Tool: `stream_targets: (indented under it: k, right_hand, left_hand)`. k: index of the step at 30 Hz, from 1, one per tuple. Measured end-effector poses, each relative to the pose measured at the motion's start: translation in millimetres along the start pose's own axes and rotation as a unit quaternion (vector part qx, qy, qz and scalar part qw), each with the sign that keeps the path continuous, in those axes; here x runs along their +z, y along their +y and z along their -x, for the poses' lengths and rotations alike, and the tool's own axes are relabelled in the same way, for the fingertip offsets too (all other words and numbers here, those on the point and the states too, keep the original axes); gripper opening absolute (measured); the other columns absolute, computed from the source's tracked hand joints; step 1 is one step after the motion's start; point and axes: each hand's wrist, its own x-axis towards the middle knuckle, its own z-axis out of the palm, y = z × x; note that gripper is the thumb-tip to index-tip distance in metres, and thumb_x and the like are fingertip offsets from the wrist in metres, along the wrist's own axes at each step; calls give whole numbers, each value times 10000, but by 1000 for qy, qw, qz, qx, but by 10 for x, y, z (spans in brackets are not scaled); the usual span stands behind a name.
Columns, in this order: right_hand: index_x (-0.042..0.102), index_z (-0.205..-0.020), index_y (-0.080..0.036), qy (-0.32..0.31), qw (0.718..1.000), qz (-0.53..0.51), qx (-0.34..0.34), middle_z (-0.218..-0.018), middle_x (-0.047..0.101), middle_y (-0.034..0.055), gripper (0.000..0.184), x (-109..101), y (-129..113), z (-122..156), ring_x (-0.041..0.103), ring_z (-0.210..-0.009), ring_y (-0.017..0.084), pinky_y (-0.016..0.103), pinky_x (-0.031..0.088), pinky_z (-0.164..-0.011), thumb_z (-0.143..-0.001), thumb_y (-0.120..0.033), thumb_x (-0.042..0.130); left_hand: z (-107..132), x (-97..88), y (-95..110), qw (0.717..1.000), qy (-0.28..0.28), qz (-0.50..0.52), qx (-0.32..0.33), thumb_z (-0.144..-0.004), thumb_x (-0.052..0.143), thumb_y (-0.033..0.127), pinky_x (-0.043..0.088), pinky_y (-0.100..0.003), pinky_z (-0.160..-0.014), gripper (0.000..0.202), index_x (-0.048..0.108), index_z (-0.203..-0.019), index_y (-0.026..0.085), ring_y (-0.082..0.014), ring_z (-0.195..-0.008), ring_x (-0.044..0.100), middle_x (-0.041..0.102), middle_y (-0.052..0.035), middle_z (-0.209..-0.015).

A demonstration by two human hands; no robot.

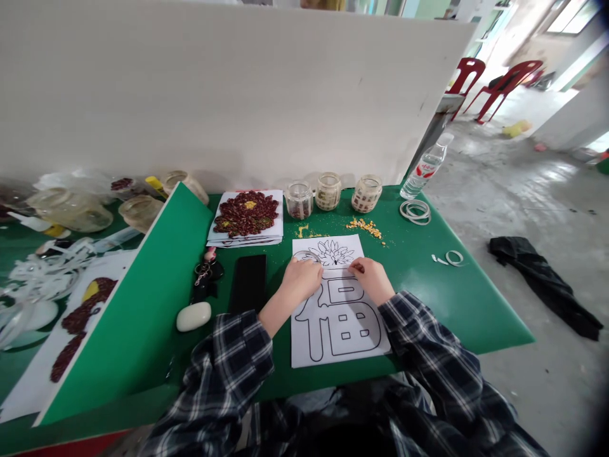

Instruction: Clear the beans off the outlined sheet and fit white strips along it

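A white sheet [340, 330] printed with an outlined character and a flower drawing lies on the green table [438, 298] in front of me. My left hand [301, 279] rests curled on the sheet's upper left, beside a clear ring of tape [307, 256]. My right hand [372, 276] presses on the upper right of the sheet, fingers pinched together; what they hold, if anything, is too small to see. Both sleeves are dark plaid.
Three glass jars [328, 190] of beans stand at the back, with spilled yellow kernels [365, 226]. A finished bean flower picture [246, 214], a black phone [248, 282], keys [205, 274], a white oval object [193, 316], tape rings [415, 211] and a water bottle [425, 166] surround the sheet. A green divider [143, 304] stands at left.
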Motion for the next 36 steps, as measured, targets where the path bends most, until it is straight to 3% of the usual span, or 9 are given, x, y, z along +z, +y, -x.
stream_targets:
  k: [5,9,14,20,26,28,31,34,36]
  right_hand:
    - [661,-779,-171,-23,999,-8,-36,-788,684,31,77,31,-68,5,586,-714,137,235,421,-677,-812,-158,593]
    - [646,-767,-180,-44,999,-7,-22,-699,647,-3,48,58,-73,-49,551,-642,122,222,390,-612,-797,-217,638]
    - [621,-739,-188,-74,994,66,35,-667,629,-7,219,70,-149,-193,550,-625,129,230,346,-554,-750,-389,707]
    - [683,-894,-162,-152,968,172,103,-899,714,105,493,12,-470,-250,655,-835,226,263,438,-632,-672,-600,707]
    - [670,-1048,-120,-154,959,189,144,-1068,694,179,746,32,-605,-259,654,-996,294,297,500,-739,-603,-719,680]
    - [673,-1029,-125,-159,960,186,140,-1075,690,186,717,56,-584,-271,650,-1011,298,296,502,-751,-604,-702,691]
    - [682,-887,-123,-167,966,152,123,-987,707,188,530,107,-536,-308,658,-977,305,298,501,-723,-638,-588,732]
    - [635,-690,-137,-200,969,91,113,-751,711,129,320,151,-503,-341,685,-775,247,264,490,-612,-692,-441,735]
    - [593,-639,-155,-232,966,54,103,-622,679,62,283,164,-486,-346,654,-599,171,225,470,-528,-759,-396,681]
  left_hand:
    - [-47,-71,14,1000,0,-17,10,-934,381,284,398,-405,-839,381,713,-808,146,-224,-804,624,694,-108,-818]
    - [-47,-98,38,999,2,-30,10,-913,417,278,396,-410,-846,362,725,-789,134,-238,-797,628,691,-123,-782]
    - [-26,-136,69,999,-4,-47,12,-911,410,264,395,-425,-832,361,724,-805,122,-272,-821,645,709,-138,-806]
    - [14,-130,61,997,-6,-66,34,-924,367,265,388,-431,-826,389,713,-814,124,-295,-851,651,709,-149,-830]
    - [21,-62,39,997,-3,-71,37,-922,368,268,382,-433,-831,366,697,-828,137,-296,-857,648,709,-146,-856]
    - [38,-76,39,997,-1,-68,34,-922,377,275,387,-426,-834,355,694,-833,140,-290,-859,648,709,-145,-862]
    - [59,-131,37,998,-10,-55,30,-907,419,282,396,-408,-842,311,693,-842,151,-278,-874,647,709,-144,-871]
    - [61,-191,34,998,-32,-45,23,-886,455,264,403,-399,-860,273,697,-846,147,-274,-884,647,707,-151,-874]
    - [56,-212,35,998,-40,-43,19,-888,448,249,401,-410,-878,277,700,-864,136,-280,-892,647,705,-157,-872]
